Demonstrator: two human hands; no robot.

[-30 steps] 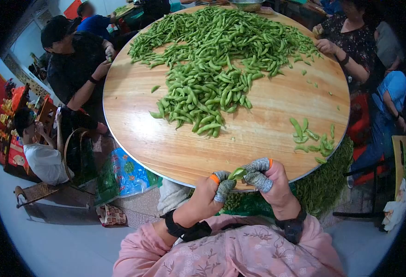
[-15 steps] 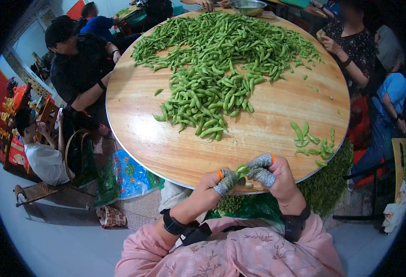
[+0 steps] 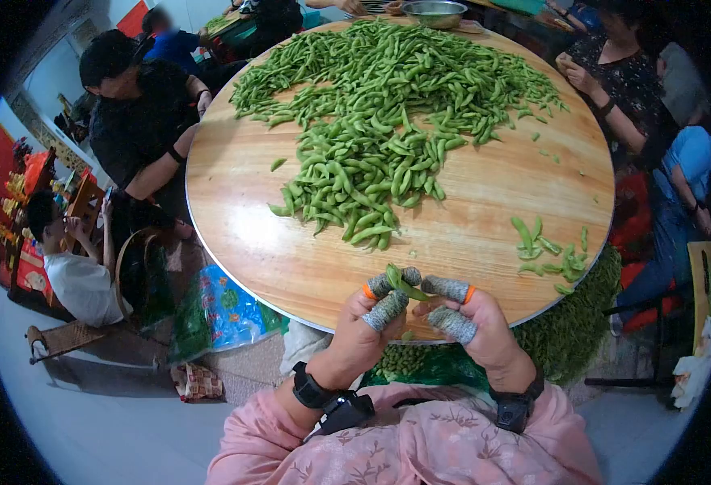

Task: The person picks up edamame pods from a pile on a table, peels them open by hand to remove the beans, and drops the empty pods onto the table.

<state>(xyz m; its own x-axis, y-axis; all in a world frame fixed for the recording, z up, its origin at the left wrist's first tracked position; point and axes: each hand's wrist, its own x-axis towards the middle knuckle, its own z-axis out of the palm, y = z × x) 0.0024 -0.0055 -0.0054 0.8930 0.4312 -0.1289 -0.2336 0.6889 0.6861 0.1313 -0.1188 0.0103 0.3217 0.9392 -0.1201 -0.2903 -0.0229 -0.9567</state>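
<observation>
My left hand [image 3: 367, 319] and my right hand [image 3: 464, 315] meet over the near edge of the round wooden table [image 3: 307, 267]. Grey knitted finger covers with orange rims sit on the fingertips of both hands. Together they pinch one green soybean pod [image 3: 401, 282], which looks split open between the fingers. A big heap of green pods [image 3: 371, 113] covers the middle and far part of the table. A small group of pods [image 3: 551, 249] lies to the right of my right hand. Below the table edge, between my arms, shelled beans [image 3: 404, 358] show in a green container.
A person in black [image 3: 141, 113] sits at the table's left edge, another in a dark patterned top [image 3: 614, 77] at the right. A metal bowl [image 3: 434, 11] stands at the far rim. A seated person in white [image 3: 68, 267] and a bag [image 3: 226, 311] are on the floor at left.
Both hands have lifted a little up over the table edge with the pod, and the pod now sticks up between the fingertips.
</observation>
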